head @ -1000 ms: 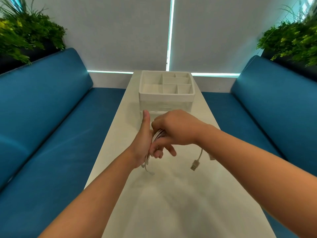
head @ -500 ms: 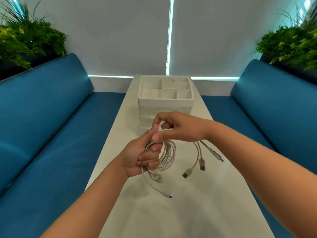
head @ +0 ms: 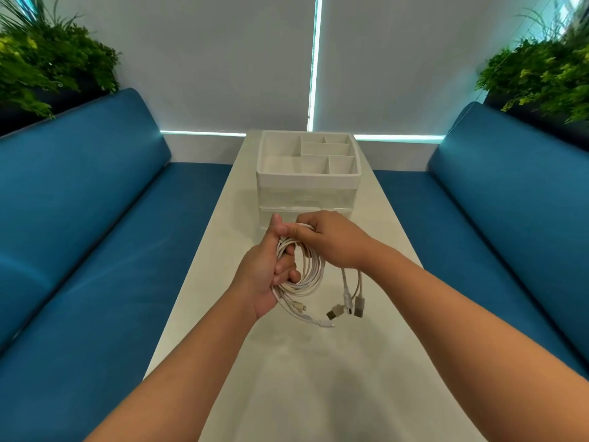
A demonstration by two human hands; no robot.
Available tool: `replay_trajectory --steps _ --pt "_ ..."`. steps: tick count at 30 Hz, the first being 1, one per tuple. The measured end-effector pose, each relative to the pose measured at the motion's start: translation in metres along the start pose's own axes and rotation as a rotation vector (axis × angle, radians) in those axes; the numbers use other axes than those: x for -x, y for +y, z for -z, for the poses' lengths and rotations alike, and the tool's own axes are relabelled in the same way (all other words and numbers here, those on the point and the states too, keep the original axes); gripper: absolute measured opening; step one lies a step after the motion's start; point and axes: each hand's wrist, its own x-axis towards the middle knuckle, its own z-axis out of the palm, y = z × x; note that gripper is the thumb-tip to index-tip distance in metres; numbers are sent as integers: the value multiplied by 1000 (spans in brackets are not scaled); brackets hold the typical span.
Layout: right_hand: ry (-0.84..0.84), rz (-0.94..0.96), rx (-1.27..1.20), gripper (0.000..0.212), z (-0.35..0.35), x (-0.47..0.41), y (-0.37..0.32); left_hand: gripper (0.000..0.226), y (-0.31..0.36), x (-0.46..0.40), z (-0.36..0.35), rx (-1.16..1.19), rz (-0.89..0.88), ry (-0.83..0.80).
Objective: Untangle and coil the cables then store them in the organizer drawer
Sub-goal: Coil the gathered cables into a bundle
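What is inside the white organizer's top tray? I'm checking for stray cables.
The white plastic organizer shows bare divided compartments on top, no cables. Its clear drawers below are partly hidden by the hands.

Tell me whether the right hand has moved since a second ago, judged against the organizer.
Yes. The right hand has shifted slightly right along the organizer front, opening the cable coil.

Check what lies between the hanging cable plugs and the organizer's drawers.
In the head view, only the right hand lies between the plugs and the organizer.
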Motion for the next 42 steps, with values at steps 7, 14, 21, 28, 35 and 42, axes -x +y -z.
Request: replay_trajectory --steps 7,14,21,28,35,42 --pt "40 -115 -336 56 -11 6 -8 49 5 2 3 14 -110 14" --pt "390 -223 -140 59 -40 14 -17 52 -1 5 1 -30 -86 55" --pt "283 -211 -243 63 -50 19 1 60 -2 12 16 -183 51 -191" --pt "211 -174 -295 56 -43 19 5 39 3 16 18 -98 89 -287" --pt "165 -146 -258 73 -33 17 1 45 10 15 18 -256 67 -308" --pt "85 -113 -331 55 -19 19 -4 48 7 15 8 -186 -19 -274"
